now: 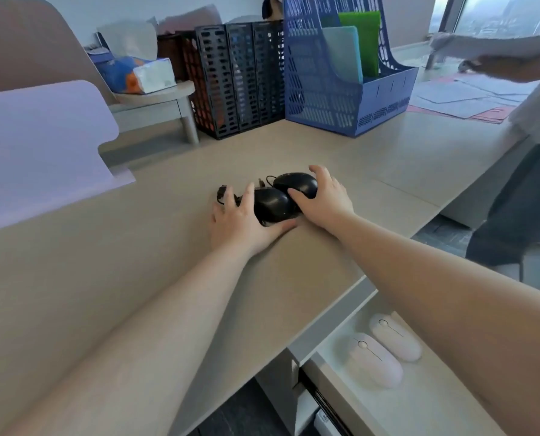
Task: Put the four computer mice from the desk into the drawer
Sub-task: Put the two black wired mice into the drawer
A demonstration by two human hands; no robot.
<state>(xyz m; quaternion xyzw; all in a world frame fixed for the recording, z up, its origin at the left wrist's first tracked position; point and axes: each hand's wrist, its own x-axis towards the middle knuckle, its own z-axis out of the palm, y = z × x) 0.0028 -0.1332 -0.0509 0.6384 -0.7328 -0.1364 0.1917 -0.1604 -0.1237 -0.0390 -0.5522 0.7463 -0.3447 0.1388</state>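
Two black wired mice lie side by side on the beige desk (136,278). My left hand (240,221) wraps around the nearer black mouse (273,204), thumb under its front edge. My right hand (322,199) covers the farther black mouse (297,184) from the right. Their bundled black cables (223,193) poke out beyond my left fingers. Two pale pink mice (375,360) (396,336) rest side by side in the open white drawer (435,394) at the lower right, under my right forearm.
A blue file holder (341,99) and black mesh file racks (240,77) stand at the back of the desk. A tissue box (139,73) sits on a small riser at back left. Another person (529,121) stands at the right.
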